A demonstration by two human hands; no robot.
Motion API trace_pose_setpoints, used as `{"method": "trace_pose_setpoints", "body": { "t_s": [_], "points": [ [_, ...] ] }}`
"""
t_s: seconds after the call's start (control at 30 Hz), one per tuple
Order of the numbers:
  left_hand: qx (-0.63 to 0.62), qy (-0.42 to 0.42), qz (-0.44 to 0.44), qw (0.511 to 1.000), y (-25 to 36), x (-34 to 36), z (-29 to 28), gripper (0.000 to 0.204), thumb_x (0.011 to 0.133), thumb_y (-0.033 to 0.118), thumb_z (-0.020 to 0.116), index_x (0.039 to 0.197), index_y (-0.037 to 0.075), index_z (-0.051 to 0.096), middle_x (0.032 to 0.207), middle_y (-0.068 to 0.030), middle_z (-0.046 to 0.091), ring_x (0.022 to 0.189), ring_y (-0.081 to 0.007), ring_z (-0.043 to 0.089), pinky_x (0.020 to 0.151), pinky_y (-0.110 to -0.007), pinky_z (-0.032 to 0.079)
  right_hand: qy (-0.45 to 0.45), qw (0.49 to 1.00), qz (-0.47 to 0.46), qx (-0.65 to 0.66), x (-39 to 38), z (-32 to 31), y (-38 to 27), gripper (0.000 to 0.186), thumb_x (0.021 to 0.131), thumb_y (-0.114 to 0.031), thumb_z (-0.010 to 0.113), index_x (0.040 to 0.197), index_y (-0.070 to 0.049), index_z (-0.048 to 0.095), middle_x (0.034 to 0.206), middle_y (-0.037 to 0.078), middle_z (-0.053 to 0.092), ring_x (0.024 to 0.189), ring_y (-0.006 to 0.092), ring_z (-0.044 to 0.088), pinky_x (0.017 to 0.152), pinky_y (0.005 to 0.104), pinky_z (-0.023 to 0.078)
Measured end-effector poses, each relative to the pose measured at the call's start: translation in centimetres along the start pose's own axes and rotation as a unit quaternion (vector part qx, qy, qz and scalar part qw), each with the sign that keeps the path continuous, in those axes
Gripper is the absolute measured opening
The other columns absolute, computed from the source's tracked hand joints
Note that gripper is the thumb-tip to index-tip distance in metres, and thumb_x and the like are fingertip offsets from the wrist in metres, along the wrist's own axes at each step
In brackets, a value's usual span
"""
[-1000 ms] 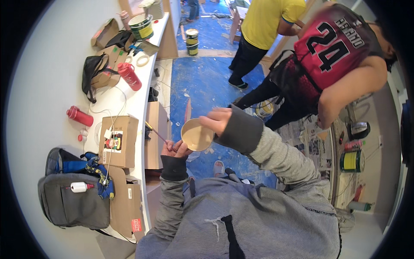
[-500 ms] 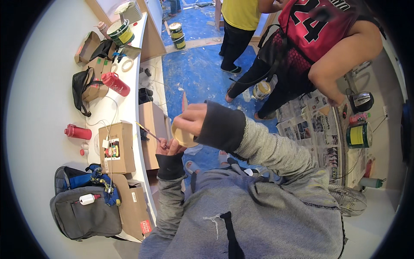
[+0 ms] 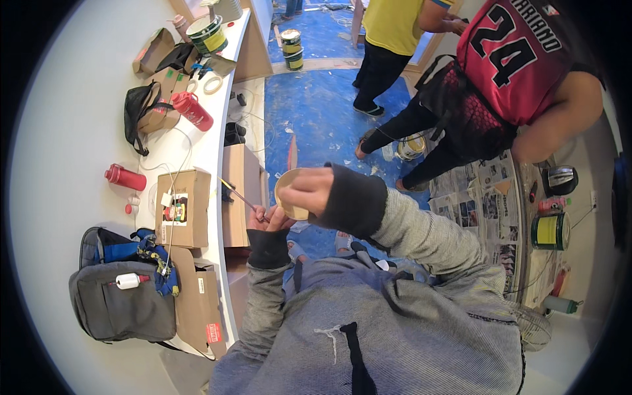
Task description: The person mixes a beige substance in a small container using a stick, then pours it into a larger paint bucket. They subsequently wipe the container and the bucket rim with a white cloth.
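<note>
A beige roll of masking tape (image 3: 297, 214) is in my right hand (image 3: 311, 189), whose fingers curl over and into its ring. Just below and left of it, my left hand (image 3: 268, 218) is closed around a thin dark stick with a yellowish end (image 3: 238, 192), like a pencil or slim brush. The stick slants up toward the counter. Both hands are close together in front of my chest, and the left fingertips are at the tape's lower edge. Part of the roll is hidden behind my right fingers.
On the left, a white counter (image 3: 209, 146) bears a cardboard box (image 3: 191, 217), red bottles, bags and a paint can (image 3: 207, 34). Two people stand ahead to the right on blue floor sheeting (image 3: 316, 99). Newspapers (image 3: 474, 197) and another paint can (image 3: 550, 231) lie right.
The view has shifted, so the counter and floor appear moved right. The person in red has straightened somewhat. My hands keep their hold on the tape and stick.
</note>
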State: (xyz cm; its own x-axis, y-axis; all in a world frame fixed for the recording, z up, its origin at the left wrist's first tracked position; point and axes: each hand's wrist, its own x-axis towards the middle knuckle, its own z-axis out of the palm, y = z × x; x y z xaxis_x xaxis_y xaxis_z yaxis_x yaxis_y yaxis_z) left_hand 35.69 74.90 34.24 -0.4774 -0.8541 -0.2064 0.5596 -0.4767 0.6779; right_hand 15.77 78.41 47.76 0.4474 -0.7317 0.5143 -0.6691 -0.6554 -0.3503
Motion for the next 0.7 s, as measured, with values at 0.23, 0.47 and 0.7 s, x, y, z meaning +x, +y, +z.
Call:
{"method": "trace_pose_setpoints", "body": {
  "t_s": [0.23, 0.47, 0.7],
  "points": [
    [0.028, 0.030, 0.013, 0.999, 1.0, -0.6, -0.1, 0.048, 0.083, -0.002, 0.067, 0.094, 0.014, 0.023, 0.098, -0.0151, 0.058, 0.096, -0.0224, 0.064, 0.079, -0.034, 0.057, -0.049, 0.994, 0.044, -0.087, -0.2, -1.1, 0.5, 0.031, 0.069, -0.004, 0.065, 0.098, -0.004, 0.057, 0.077, 0.008, 0.059, 0.077, 0.0265, 0.063, 0.065, 0.0360, 0.053],
    [-0.001, 0.019, 0.017, 1.000, 1.0, -0.3, -0.6, 0.048, 0.082, -0.004, 0.068, 0.094, 0.014, 0.024, 0.097, -0.0135, 0.058, 0.094, -0.0211, 0.064, 0.076, -0.033, 0.058, -0.038, 0.999, 0.003, 0.004, 1.0, 0.4, -1.0, 0.025, 0.077, -0.006, 0.060, 0.101, -0.002, 0.056, 0.088, 0.011, 0.063, 0.090, 0.0301, 0.064, 0.076, 0.0367, 0.054],
    [0.003, 0.023, 0.029, 0.999, 1.5, -0.4, -1.3, 0.049, 0.081, -0.003, 0.069, 0.093, 0.013, 0.025, 0.101, -0.0159, 0.058, 0.095, -0.0227, 0.064, 0.078, -0.035, 0.059, -0.085, 0.991, 0.056, -0.093, 1.9, -0.7, -0.2, 0.032, 0.073, -0.009, 0.065, 0.103, -0.005, 0.054, 0.086, 0.009, 0.063, 0.083, 0.0294, 0.065, 0.070, 0.0377, 0.054]
  ]
}}
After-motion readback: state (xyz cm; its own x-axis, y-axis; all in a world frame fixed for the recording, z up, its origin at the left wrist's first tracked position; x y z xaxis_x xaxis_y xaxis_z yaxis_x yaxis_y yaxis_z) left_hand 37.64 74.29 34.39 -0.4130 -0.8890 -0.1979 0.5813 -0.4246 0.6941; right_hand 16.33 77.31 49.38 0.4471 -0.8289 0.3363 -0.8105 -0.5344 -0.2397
